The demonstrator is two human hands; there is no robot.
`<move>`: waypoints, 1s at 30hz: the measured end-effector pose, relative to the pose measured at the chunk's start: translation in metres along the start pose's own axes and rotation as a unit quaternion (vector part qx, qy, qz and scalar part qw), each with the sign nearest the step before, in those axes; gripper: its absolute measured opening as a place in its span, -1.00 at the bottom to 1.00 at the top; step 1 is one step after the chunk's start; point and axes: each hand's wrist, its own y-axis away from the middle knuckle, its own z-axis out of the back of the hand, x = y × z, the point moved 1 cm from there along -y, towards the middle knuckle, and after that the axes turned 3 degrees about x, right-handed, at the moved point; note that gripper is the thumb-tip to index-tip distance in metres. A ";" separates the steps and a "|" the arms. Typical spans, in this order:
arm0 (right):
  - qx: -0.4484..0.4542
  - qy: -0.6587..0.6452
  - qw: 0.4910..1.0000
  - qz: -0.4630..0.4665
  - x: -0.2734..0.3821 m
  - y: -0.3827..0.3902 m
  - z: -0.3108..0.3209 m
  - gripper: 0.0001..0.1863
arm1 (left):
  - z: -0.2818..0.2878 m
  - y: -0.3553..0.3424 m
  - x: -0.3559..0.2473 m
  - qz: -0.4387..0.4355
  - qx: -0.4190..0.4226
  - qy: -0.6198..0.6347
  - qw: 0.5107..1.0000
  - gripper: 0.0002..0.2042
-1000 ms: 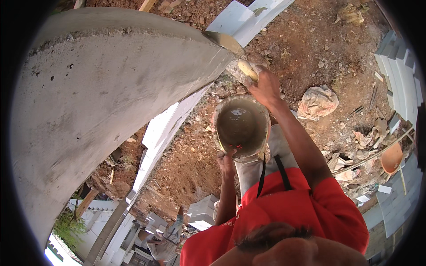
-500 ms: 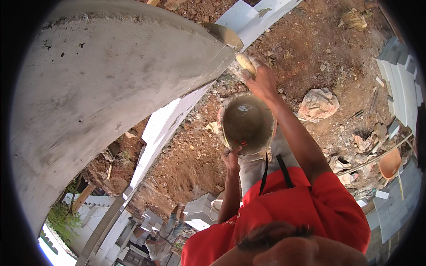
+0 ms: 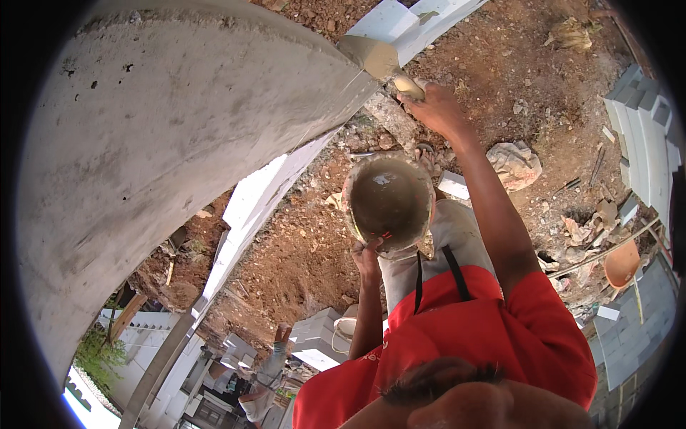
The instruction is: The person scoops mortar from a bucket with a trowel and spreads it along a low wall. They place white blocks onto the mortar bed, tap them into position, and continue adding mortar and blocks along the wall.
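Note:
My right hand (image 3: 437,111) is closed around the pale handle of a trowel (image 3: 370,56). The trowel's broad blade, coated with mortar, lies at the corner of the grey plastered wall (image 3: 179,114). Closer to my body, my left hand (image 3: 367,259) grips the near rim of a round bucket (image 3: 351,223). Wet grey mortar (image 3: 386,196) fills the bucket, its surface smooth with a shiny patch. The underside of the bucket is hidden.
White blocks (image 3: 386,25) run along the wall's foot. A crumpled sack (image 3: 514,164) lies on the reddish soil at right, near an orange basin (image 3: 622,263) and stacked grey blocks (image 3: 647,132). Another person (image 3: 264,386) is at lower left, beside more blocks (image 3: 318,336).
My right hand has moved farther away with the trowel, and more of its blade shows. The bucket has shifted slightly left and nearer, uncovering a foot and a white block beside it.

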 end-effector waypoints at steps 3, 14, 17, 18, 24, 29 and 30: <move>-0.022 0.045 0.998 0.024 0.038 0.012 0.000 -0.47 | 0.003 0.000 0.001 0.007 -0.010 0.004 1.000 -0.81; -0.110 -0.012 0.994 0.010 0.029 0.016 -0.042 -0.44 | -0.006 0.002 -0.012 0.000 -0.029 -0.009 1.000 -0.85; -0.037 -0.098 0.993 -0.048 -0.009 -0.017 -0.018 -0.29 | -0.006 0.004 -0.012 -0.003 -0.031 -0.007 0.999 -0.85; 0.011 -0.137 0.987 -0.079 -0.018 -0.026 -0.008 -0.22 | -0.004 0.005 -0.012 -0.002 -0.027 -0.006 1.000 -0.85; 0.120 -0.157 0.975 -0.101 -0.006 -0.044 0.035 -0.01 | -0.007 0.001 -0.013 0.006 -0.020 0.008 1.000 -0.88; 0.118 -0.096 0.987 -0.053 -0.021 -0.066 0.021 -0.05 | -0.005 -0.006 -0.006 0.000 -0.013 -0.003 1.000 -0.87; 0.120 -0.077 0.989 -0.045 -0.032 -0.073 0.019 -0.06 | -0.010 -0.005 -0.011 -0.003 -0.003 0.005 1.000 -0.87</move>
